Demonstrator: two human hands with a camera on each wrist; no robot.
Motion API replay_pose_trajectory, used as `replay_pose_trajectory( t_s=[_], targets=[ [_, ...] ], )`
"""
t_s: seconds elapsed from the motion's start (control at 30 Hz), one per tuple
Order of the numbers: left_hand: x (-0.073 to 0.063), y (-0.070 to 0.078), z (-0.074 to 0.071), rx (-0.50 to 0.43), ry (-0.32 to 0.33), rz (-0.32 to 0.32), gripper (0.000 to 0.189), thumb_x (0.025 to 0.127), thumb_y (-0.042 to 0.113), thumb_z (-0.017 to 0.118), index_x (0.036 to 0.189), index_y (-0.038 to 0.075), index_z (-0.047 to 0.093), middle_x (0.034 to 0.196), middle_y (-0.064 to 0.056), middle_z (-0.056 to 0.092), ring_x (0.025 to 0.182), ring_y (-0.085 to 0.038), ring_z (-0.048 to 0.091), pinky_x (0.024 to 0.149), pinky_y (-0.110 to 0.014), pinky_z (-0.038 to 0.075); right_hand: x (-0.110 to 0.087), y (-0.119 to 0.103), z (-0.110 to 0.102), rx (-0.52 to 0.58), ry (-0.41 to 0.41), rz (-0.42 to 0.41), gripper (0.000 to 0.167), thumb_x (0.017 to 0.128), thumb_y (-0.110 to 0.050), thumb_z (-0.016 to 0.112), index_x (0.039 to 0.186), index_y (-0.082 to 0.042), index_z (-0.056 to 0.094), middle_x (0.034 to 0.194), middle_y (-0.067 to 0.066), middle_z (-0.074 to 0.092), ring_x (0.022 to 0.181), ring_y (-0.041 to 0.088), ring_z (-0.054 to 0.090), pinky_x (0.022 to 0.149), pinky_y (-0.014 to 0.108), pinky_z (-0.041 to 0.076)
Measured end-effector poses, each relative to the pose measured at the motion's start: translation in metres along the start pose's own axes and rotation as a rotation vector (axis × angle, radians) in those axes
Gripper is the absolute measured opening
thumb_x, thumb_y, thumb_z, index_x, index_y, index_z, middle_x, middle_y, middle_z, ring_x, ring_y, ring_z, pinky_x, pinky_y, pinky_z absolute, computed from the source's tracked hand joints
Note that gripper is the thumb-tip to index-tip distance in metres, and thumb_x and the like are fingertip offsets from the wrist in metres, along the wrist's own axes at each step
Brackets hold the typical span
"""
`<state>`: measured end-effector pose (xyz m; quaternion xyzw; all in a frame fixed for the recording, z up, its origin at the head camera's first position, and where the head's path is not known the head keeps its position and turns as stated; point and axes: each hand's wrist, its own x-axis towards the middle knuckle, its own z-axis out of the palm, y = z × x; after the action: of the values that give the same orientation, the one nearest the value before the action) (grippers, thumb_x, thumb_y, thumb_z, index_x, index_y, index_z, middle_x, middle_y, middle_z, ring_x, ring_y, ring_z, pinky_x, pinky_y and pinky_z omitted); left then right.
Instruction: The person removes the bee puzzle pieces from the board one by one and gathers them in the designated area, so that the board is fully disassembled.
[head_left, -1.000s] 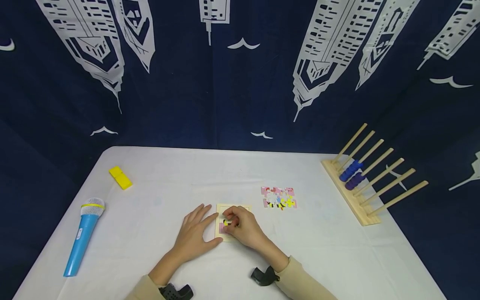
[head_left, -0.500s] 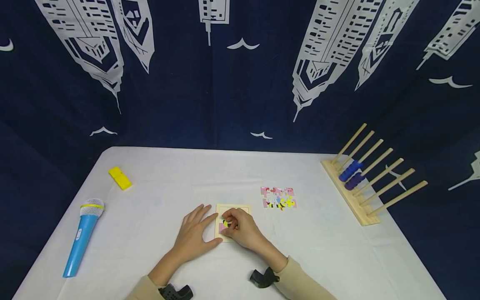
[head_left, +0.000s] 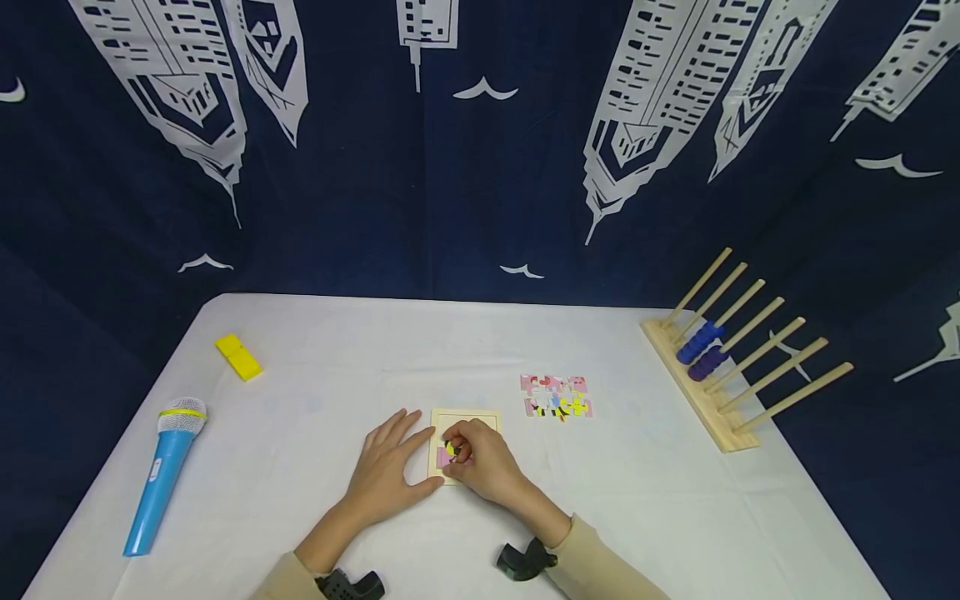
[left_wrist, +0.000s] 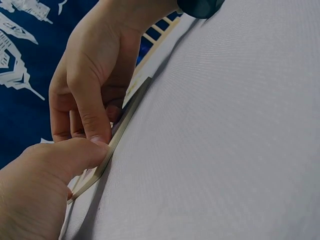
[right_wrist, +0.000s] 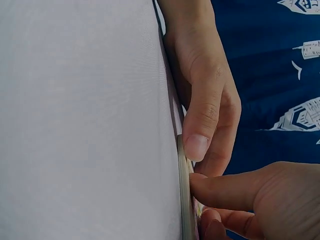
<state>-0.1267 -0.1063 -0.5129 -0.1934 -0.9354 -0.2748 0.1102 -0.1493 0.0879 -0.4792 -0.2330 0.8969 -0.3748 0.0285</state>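
A small pale wooden puzzle tray lies on the white table, with pink and yellow-black puzzle pieces showing at its left side. My left hand lies with spread fingers along the tray's left edge, its thumb on the near corner. Over the tray, my right hand has thumb and bent fingers around a yellow-black puzzle piece, pinching at it low over the tray; the hand covers most of the tray's inside. In the left wrist view, the right thumb comes down close to the left thumb.
Further right, a group of loose puzzle pieces lies on the white table. A wooden peg rack with blue and purple beads stands at the right. At the left are a blue toy microphone and a yellow block.
My right hand has shifted slightly down and left over the tray, its fingers still bent at the puzzle piece. The left hand stays at the tray's edge.
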Motion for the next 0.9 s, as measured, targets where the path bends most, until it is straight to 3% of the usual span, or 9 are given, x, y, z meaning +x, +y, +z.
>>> replay_pose_trajectory(
  t_s=[0.67,0.9],
  targets=[
    [0.0000,-0.0007,0.0004,0.002,0.013,0.007,0.068,0.074,0.049,0.076,0.131,0.012,0.062,0.148,-0.013,0.048,0.142,-0.036,0.035,0.110,-0.058,0.031,0.0009,0.0003,0.0022,-0.039,0.005,-0.014,0.035,0.074,-0.004,0.082,0.103,-0.007,0.063,0.084,0.000,0.054,0.066,0.001,0.046,0.058,0.017,0.036],
    [0.0007,-0.0006,0.0001,-0.011,0.009,0.006,0.068,0.075,0.049,0.076,0.131,0.013,0.062,0.148,-0.013,0.048,0.142,-0.036,0.034,0.109,-0.059,0.031,0.0014,-0.0004,0.0004,0.047,0.005,-0.008,0.024,0.080,0.002,0.074,0.099,-0.008,0.062,0.079,0.000,0.058,0.062,-0.001,0.045,0.056,0.016,0.039]
  ],
)
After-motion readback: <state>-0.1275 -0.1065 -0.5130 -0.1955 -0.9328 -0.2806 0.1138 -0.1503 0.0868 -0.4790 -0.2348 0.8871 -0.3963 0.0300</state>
